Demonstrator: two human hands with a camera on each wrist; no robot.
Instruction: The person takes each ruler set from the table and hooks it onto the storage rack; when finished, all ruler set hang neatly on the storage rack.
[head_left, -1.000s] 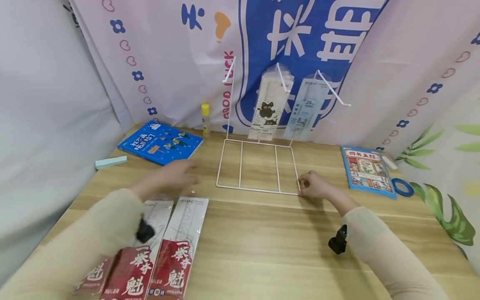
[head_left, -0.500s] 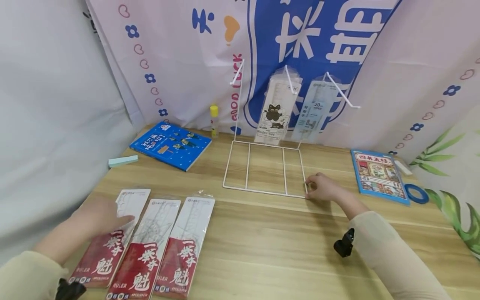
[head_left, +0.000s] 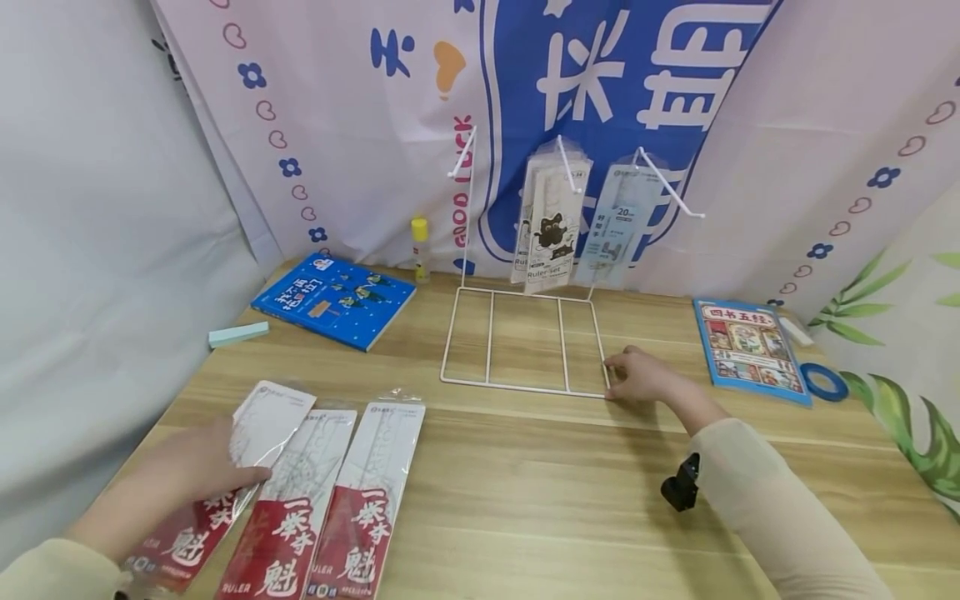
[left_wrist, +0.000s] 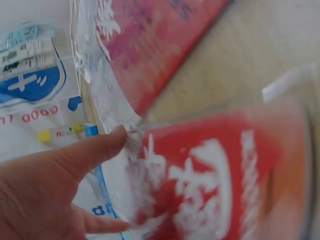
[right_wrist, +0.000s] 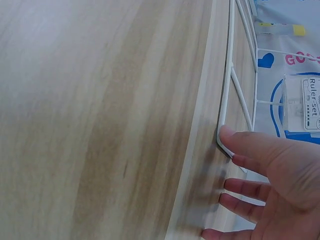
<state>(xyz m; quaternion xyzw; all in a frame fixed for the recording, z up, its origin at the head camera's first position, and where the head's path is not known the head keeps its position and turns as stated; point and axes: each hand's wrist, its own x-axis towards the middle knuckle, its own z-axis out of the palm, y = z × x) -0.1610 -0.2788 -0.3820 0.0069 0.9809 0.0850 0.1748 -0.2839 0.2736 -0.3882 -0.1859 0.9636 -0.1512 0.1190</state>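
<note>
Three red-and-white ruler set packs in clear plastic lie at the left front: a left one point(head_left: 273, 421), a middle one point(head_left: 281, 533) and a right one point(head_left: 371, 500). My left hand point(head_left: 191, 467) grips the left pack by its long edges, thumb at the right edge; in the left wrist view this pack point(left_wrist: 210, 175) is tilted. At the front right corner of the white wire display rack point(head_left: 525, 388), my right hand point(head_left: 639, 375) pinches the wire between thumb and index finger. Cat-print ruler set packs point(head_left: 553, 208) and a light blue pack point(head_left: 618, 221) hang from two hooks; the left hook point(head_left: 462, 154) is bare.
A blue book point(head_left: 333, 300), a yellow-capped glue stick point(head_left: 420, 250) and a pale green block point(head_left: 238, 334) are at the back left. Another book point(head_left: 750, 350), blue tape point(head_left: 825, 382) and a white eraser-like block point(head_left: 795, 331) stand right. A printed cloth point(head_left: 360, 167) hangs behind.
My left hand came back from near the blue book to the left ruler pack and took hold of it; the pack has turned slightly. The right hand stays on the rack's corner.
</note>
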